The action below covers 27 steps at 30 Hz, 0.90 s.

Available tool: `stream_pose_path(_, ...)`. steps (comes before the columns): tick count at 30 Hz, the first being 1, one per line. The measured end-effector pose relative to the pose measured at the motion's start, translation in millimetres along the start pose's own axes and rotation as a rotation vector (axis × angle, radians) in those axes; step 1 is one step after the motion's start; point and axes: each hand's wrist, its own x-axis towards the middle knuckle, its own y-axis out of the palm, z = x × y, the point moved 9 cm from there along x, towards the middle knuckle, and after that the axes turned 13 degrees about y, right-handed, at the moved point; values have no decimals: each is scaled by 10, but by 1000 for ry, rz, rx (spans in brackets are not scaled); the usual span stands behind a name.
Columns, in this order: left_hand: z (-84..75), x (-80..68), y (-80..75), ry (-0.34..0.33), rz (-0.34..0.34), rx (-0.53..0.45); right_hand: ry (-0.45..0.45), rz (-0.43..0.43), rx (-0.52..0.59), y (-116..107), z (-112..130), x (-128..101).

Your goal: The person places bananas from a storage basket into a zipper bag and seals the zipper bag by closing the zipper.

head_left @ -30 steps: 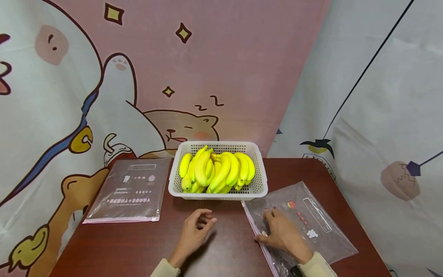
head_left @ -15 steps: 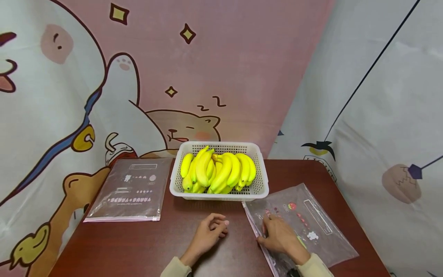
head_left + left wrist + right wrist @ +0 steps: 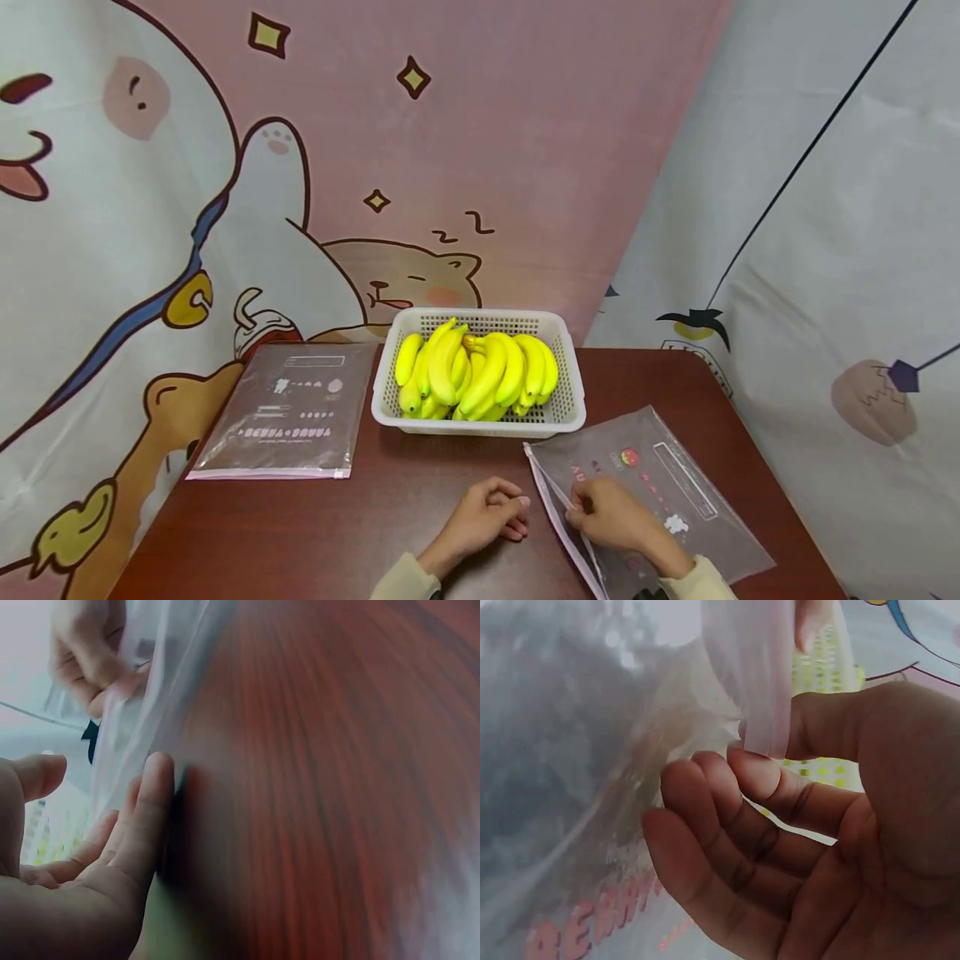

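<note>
A clear zip bag [image 3: 701, 508] with red and white prints lies at the right of the table. Between thumb and index finger, my right hand [image 3: 618, 517] pinches the pink-edged rim of its mouth [image 3: 761, 682], lifting it so a gap shows along that side. My left hand [image 3: 483, 521] is on the near side of the mouth, a short way left of it, fingers loosely bent and holding nothing. In the left wrist view the left fingers [image 3: 142, 817] appear close to the bag's edge; whether they touch it I cannot tell.
A white plastic basket [image 3: 480, 427] holding several bunches of yellow bananas [image 3: 487, 375] stands at the back middle. Another clear zip bag [image 3: 288, 417] lies flat at the left of the brown table [image 3: 405, 517]. A printed cloth [image 3: 540, 150] hangs behind the table.
My left hand has moved right, toward the bag. My right hand has gone from resting on the bag to pinching its rim, and the mouth has parted.
</note>
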Motion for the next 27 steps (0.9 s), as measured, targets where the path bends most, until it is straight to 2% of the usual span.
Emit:
stream_pose_path(8, -87, -27, 393, -70, 112, -80, -94, 50, 60, -239, 248, -117)
stream_pose_path(12, -213, -61, 584, -70, 194, -77, -159, 85, 88, -371, 394, -213)
stream_pose_path(14, -290, -73, 670, -57, 236, -77, -202, 75, 101, -463, 476, -269)
stream_pose_path(17, -425, -74, 783, -15, 302, -71, -228, 61, 120, -613, 564, -347)
stream_pose_path(21, -628, -44, 890, 63, 369, -50, -181, 57, 137, -816, 597, -410)
stream_pose_path(23, -739, -11, 914, 111, 375, -29, -180, 32, 141, -933, 620, -439)
stream_pose_path(27, -963, 81, 914, 203, 351, 7, -187, -99, 99, -1209, 677, -498)
